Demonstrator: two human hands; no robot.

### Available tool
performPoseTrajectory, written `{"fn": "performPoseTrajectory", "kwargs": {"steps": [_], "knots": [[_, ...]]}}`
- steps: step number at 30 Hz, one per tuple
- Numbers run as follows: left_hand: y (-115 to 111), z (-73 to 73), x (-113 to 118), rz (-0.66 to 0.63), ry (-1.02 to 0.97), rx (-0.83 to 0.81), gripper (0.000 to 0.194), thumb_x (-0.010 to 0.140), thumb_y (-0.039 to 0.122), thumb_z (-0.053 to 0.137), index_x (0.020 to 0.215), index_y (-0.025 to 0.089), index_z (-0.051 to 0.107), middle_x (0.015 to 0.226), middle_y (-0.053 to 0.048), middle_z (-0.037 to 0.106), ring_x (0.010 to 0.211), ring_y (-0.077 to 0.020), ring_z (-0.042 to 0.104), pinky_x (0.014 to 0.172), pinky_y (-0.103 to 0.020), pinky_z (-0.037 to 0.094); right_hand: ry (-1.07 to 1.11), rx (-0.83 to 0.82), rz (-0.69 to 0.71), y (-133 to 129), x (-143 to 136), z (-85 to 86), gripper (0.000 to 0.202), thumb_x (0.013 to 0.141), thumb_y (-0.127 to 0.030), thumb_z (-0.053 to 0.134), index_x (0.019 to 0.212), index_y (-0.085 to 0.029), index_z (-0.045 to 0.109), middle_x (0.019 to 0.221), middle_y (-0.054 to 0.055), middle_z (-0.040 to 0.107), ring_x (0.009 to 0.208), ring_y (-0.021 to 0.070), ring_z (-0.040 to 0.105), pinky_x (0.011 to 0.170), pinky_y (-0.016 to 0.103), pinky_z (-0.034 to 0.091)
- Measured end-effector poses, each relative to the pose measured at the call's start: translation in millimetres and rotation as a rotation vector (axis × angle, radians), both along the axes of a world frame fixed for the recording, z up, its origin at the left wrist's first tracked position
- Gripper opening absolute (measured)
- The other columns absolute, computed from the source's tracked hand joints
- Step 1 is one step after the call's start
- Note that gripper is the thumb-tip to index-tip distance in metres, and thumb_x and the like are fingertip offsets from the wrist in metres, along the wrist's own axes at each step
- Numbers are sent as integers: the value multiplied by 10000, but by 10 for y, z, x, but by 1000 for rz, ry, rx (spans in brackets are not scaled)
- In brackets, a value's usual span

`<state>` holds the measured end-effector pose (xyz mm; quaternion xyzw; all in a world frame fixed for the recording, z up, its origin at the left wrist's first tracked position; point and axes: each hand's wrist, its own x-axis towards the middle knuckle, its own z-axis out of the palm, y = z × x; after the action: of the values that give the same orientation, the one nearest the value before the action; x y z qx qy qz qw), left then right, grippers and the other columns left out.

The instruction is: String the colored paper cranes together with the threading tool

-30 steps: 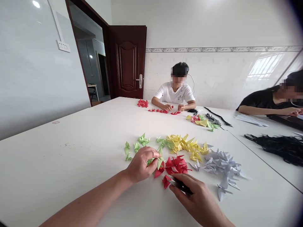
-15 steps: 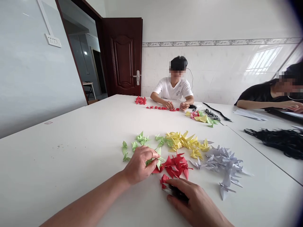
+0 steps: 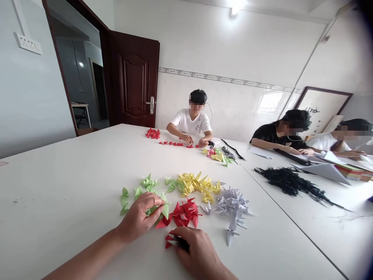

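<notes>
My left hand (image 3: 142, 214) is closed, thumb and forefinger pinching a light green paper crane (image 3: 165, 209). Beside it lies a group of red paper cranes (image 3: 186, 212), and other green cranes (image 3: 148, 181) lie beyond the hand. Closer to me, my right hand (image 3: 201, 249) is curled round a black object (image 3: 183, 242), mostly hidden by the fingers, so its kind does not show. At those fingertips is a red paper crane (image 3: 168, 241); I cannot tell whether they grip it too. Yellow cranes (image 3: 195, 182) and white cranes (image 3: 236, 206) spread to the right.
Across the white table (image 3: 87, 171), a person in a white shirt (image 3: 190, 122) handles a row of red cranes (image 3: 175, 144). Two more people sit at the right. A heap of black cords (image 3: 291, 181) lies past the table seam, near papers (image 3: 323, 171) and a coloured stack (image 3: 355, 173).
My view has swung right and tilted up, so the scene shifts left and another person appears. My left hand still pinches the green crane; my right hand stays by the red crane.
</notes>
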<state>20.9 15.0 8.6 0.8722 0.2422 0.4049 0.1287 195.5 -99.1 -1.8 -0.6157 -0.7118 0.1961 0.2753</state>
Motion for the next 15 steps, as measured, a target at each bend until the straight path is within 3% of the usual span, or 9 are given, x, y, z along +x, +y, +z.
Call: {"fn": "performPoseTrajectory", "kwargs": {"steps": [8,15], "knots": [[30,-28,-24,-12,47,43,131,833,208,508,917,217,608,872,-20,647,900,-153,585,811,-246,484,119,144,-21,102,16,-99,220,661,-85,509,767,-189,672,669,-18,633,580,88,493,550,155,330],[43,-48,-27,14,42,83,161,820,178,484,905,206,618,892,-44,648,929,-170,584,811,-266,499,142,155,4,130,-12,-95,154,691,-109,530,726,-175,665,605,-35,576,539,73,426,515,152,307]]}}
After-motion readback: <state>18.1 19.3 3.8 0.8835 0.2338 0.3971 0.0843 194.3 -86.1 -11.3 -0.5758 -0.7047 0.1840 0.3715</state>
